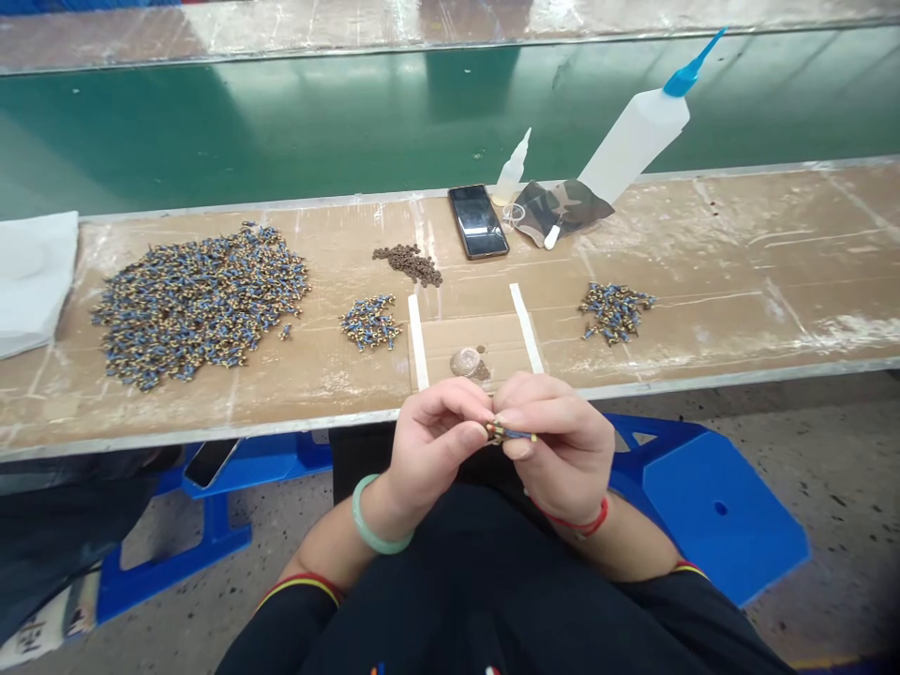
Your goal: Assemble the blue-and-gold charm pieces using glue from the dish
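A long table (738, 272) with a brown, scuffed, tape-patched top and a metal front edge runs across the view. On its left part lies a large heap of small blue-and-gold parts (201, 300), with a white sheet (32, 277) at the far left edge. Nearer the middle sit a small pile of the same parts (369, 322) and a cluster of dark brown rings (410, 263). Two white strips (417, 341) lie either side of a small round dish (466, 362). Behind them rest a black phone (478, 220), a small dropper bottle (512, 172), a camouflage pouch (555, 208) and a large bottle with a blue nozzle (637, 136) leaning on the pouch. A third small pile (615, 310) lies to the right.
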Demonstrator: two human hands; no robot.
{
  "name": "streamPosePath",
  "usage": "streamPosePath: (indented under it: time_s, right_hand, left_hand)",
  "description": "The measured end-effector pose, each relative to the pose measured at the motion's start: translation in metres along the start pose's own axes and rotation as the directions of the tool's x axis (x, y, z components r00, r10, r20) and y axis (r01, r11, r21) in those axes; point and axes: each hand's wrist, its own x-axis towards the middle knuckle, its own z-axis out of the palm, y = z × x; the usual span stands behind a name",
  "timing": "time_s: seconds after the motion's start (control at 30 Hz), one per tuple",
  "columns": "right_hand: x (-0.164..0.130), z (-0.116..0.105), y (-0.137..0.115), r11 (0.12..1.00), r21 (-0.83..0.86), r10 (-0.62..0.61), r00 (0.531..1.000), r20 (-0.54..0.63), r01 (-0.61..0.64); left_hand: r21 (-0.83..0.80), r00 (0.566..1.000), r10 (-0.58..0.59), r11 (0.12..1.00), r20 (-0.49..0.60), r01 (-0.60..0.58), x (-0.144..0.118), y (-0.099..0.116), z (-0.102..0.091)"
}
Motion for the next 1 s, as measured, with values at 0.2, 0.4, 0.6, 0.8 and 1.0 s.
streamPosePath:
  time_s: [0.2, 0.4, 0.6, 0.8, 1.0]
  right_hand:
    - [0.011, -0.010, -0.005, 0.959, -0.218, -0.170, 0.983, 0.070, 0.181]
    - [0.024, -0.019, -0.010, 0.781, -0.420, -0.418, 0.887, 0.197, 0.462]
    - [0.027, -0.028, -0.011, 0.663, -0.483, -0.490, 0.820, 0.298, 0.572]
    - [0.025, -0.034, -0.010, 0.612, -0.494, -0.512, 0.786, 0.348, 0.617]
    - [0.028, -0.037, -0.014, 0.523, -0.519, -0.539, 0.735, 0.412, 0.676]
  left_hand:
    - [0.231, 0.997, 0.081, 0.970, 0.007, -0.080, -0.001, 0.015, 0.001]
    - [0.519, 0.984, 0.165, 0.836, 0.070, -0.177, -0.007, 0.038, 0.007]
    - [0.634, 0.965, 0.204, 0.728, 0.164, -0.262, -0.006, 0.044, 0.010]
    - [0.624, 0.959, 0.216, 0.727, 0.185, -0.285, -0.005, 0.041, 0.011]
    - [0.627, 0.950, 0.228, 0.715, 0.212, -0.311, -0.004, 0.041, 0.011]
